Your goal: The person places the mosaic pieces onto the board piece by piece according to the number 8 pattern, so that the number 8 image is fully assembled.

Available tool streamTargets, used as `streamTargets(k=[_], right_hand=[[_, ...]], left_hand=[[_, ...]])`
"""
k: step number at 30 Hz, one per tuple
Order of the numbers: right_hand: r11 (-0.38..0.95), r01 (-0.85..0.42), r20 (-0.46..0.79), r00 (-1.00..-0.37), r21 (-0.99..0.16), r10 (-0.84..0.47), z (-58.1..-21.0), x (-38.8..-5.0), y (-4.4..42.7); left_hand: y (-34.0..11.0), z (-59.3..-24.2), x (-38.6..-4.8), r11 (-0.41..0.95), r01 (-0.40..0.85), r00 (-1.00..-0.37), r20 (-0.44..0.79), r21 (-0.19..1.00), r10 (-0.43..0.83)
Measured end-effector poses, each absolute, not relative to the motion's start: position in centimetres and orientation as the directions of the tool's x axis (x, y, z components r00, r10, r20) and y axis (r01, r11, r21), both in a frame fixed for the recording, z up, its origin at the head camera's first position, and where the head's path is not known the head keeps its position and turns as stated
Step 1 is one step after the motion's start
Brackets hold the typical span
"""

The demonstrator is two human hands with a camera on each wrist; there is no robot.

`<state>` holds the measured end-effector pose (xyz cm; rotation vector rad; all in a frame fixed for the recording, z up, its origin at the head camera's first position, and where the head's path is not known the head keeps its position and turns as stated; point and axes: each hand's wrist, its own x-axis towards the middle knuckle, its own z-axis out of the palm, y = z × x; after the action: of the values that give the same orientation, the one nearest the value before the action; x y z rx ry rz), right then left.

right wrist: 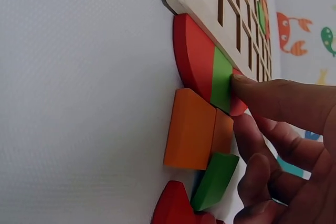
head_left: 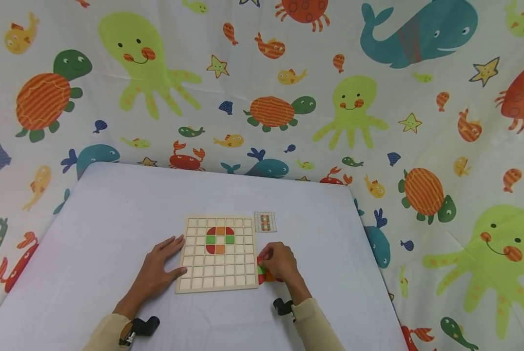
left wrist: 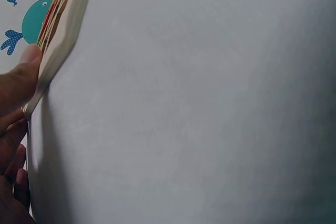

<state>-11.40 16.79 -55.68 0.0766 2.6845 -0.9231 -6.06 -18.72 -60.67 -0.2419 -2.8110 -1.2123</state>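
Observation:
A wooden grid board (head_left: pixel 218 280) lies on the table, with red, green and orange blocks set in a ring in its upper part. At its left edge my left hand (head_left: pixel 158 268) rests with fingers spread. The thumb (left wrist: pixel 31 59) touches the board's rim in the left wrist view. Along the right edge, my right hand (head_left: pixel 281 263) pinches a red rounded block (right wrist: pixel 240 103) between thumb and finger, partly hidden by them. This block adjoins a green block (right wrist: pixel 221 77) and another red rounded block (right wrist: pixel 194 59) in a row against the board.
Orange blocks (right wrist: pixel 189 129), a dark green block (right wrist: pixel 215 182) and a red block (right wrist: pixel 172 205) lie close below that row. A small pattern card (head_left: pixel 272 215) sits beyond the board's upper right. Behind the white table (head_left: pixel 126 209) hangs a sea-animal curtain (head_left: pixel 244 58).

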Motion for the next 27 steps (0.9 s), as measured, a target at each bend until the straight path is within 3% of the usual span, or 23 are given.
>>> streamTargets(k=[15, 27], right_hand=[[0.633, 0.084, -0.216, -0.967, -0.769, -0.134, -55.4, -12.0, 17.6], [0.574, 0.005, -0.131, -0.975, -0.819, -0.177, -56.2, -12.4, 14.1]], left_hand=[[-18.7, -60.5, -6.1, 0.684, 0.152, -0.988, 0.097, 0.714, 0.119], [-18.7, -60.5, -6.0, 0.689, 0.157, -0.987, 0.104, 0.707, 0.119]])
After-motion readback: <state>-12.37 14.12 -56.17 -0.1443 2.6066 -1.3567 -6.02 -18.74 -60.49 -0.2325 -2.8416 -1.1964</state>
